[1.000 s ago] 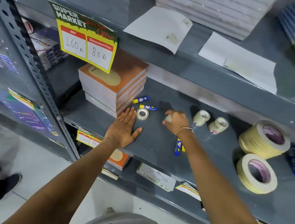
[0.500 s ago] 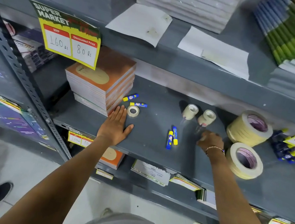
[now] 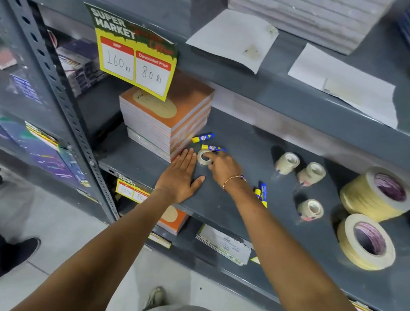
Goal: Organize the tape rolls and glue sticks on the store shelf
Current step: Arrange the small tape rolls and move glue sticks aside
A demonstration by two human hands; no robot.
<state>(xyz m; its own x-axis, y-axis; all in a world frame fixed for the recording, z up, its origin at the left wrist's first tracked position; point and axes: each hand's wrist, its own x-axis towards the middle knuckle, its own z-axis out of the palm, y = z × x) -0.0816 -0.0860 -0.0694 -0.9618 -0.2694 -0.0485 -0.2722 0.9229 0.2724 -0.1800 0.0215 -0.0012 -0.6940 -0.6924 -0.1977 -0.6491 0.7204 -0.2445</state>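
Right hand (image 3: 223, 167) on a small tape roll (image 3: 203, 156) at frame centre

Its grip pinches the roll flat on the grey shelf (image 3: 230, 211), beside two glue sticks (image 3: 209, 142) and the notebook stack (image 3: 164, 120); left hand (image 3: 179, 178) lies flat and spread, holding nothing

on the shelf (image 3: 231, 206), glue sticks (image 3: 208, 142) lie right of the notebook stack (image 3: 164, 120), big tape rolls (image 3: 375, 192) far right.
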